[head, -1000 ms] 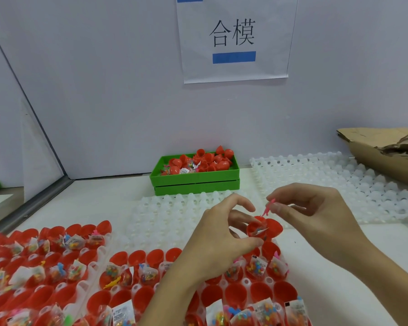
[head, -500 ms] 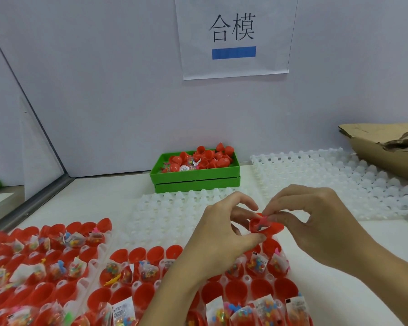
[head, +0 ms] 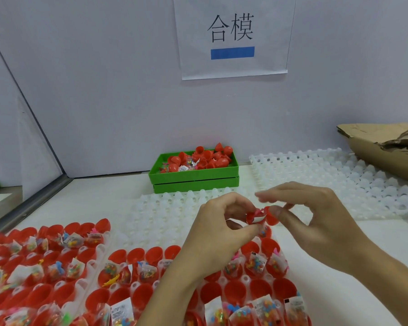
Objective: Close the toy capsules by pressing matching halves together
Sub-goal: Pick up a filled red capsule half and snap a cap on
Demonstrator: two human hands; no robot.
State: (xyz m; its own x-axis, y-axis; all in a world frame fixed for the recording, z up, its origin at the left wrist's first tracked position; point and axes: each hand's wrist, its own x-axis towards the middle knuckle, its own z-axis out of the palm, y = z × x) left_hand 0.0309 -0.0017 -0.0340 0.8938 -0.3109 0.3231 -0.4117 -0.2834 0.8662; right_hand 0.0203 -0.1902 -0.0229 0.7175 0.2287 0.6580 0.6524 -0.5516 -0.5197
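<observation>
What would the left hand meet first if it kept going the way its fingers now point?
Probably the right hand: the left hand pinches a red capsule half and points rightward at the red half it holds.

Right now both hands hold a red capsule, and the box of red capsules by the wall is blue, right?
Not quite. In the head view the box by the wall is green, not blue. Both hands, left and right, do hold a red capsule.

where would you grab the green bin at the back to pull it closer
Probably by the front wall of the green bin, coming from the near side over the empty white tray. That wall is flat, faces the person and is bare, while red capsule halves heap above the rim inside.
</observation>
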